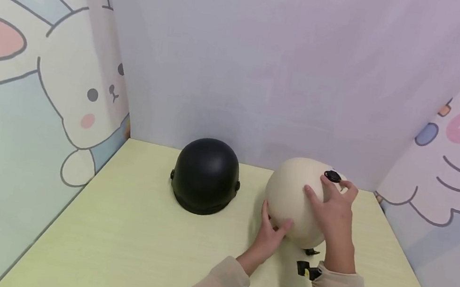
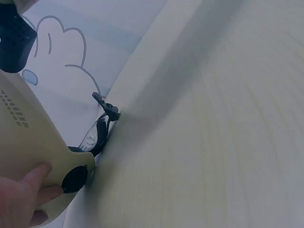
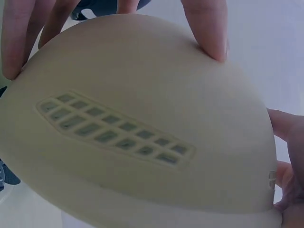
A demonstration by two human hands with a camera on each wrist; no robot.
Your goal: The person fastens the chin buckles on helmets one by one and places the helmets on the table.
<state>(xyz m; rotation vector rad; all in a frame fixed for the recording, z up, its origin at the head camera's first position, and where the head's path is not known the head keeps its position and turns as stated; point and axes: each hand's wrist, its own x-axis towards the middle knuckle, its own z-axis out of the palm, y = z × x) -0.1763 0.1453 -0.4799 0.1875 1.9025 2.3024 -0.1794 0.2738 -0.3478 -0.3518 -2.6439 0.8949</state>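
A cream helmet [image 1: 293,184] is tilted at the right of the table in the head view. My left hand [image 1: 269,239] grips its lower left edge, with thumb and fingers spread apart. Close to those fingers is a round black fitting [image 2: 75,179] on the shell. High on the helmet's right side, my right hand [image 1: 334,214] holds the shell with bent fingers beside a black knob [image 1: 332,176]. A grid of vent slots [image 3: 114,129] shows in the right wrist view. A black strap buckle [image 1: 311,252] hangs below the helmet.
A black helmet [image 1: 206,176] stands dome up to the left of the cream one. The pale yellow table [image 1: 130,236] meets a plain curtain [image 1: 263,71] behind and cartoon-printed walls [image 1: 88,113] at both sides.
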